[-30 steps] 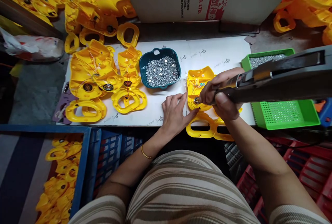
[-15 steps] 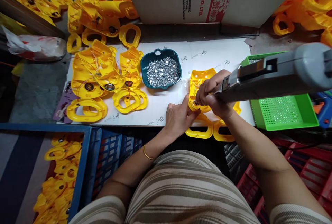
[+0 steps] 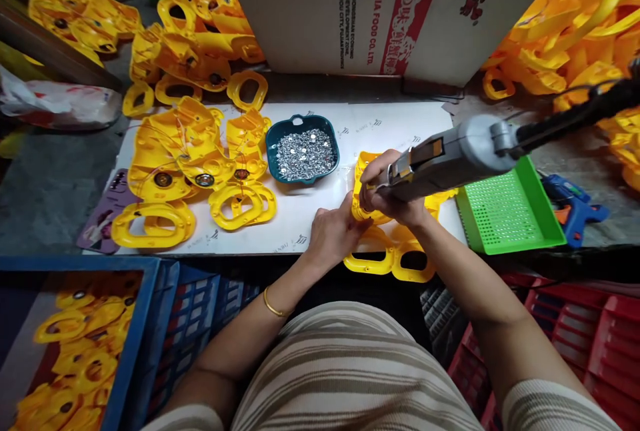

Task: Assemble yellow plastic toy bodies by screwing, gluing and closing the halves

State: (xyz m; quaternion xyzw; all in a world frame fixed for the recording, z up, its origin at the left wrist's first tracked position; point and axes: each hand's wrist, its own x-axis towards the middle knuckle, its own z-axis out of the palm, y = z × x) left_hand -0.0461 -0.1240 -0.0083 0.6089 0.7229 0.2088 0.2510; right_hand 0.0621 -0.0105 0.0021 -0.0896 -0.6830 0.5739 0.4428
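My right hand (image 3: 393,192) is wrapped round the front end of a grey power tool (image 3: 450,154), whose body slants up to the right. Under the tool's front lies a yellow plastic housing (image 3: 369,159), partly hidden by that hand. My left hand (image 3: 334,234) grips the housing's lower left edge with thumb and fingers. Yellow ring-shaped parts (image 3: 373,263) hang over the table's front edge just below. Left of the housing stands a dark green bowl (image 3: 273,158) of small metal screws.
Yellow housings with wires (image 3: 175,151) and rings cover the table's left side. A green basket (image 3: 547,234) and a blue glue gun (image 3: 580,208) lie right. A cardboard box (image 3: 320,11) stands behind. Blue crates (image 3: 155,324) and red crates (image 3: 575,324) flank my body.
The view has shifted right, showing more of the tool's rear and its cable. The tool now sits lower over the housing with my right hand. My left hand keeps its hold.
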